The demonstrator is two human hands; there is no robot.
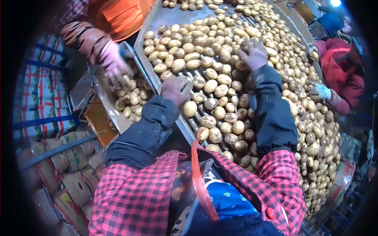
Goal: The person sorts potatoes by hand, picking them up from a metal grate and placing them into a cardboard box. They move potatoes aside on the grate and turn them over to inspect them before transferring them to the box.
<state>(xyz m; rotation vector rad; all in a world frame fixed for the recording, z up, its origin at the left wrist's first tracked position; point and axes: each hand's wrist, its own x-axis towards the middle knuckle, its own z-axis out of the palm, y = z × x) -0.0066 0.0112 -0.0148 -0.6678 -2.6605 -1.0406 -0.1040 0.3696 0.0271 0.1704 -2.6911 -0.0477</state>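
Observation:
Many pale, partly dirt-marked potatoes (211,86) lie over a roller table. At the metal side rail (152,74), my left hand (176,89), in a pinkish glove, has its fingers curled together beside the potatoes. Whatever those fingers hold, if anything, is hidden. Farther forward and to the right, my right hand (254,54), also gloved, rests palm down on the potatoes with its fingers spread.
At the left, another person's gloved hand (114,65) reaches over potatoes in a side chute (118,118). A person in red (341,65) at the right has a blue-gloved hand (319,91) by the heap. Cardboard boxes (75,188) stand at lower left.

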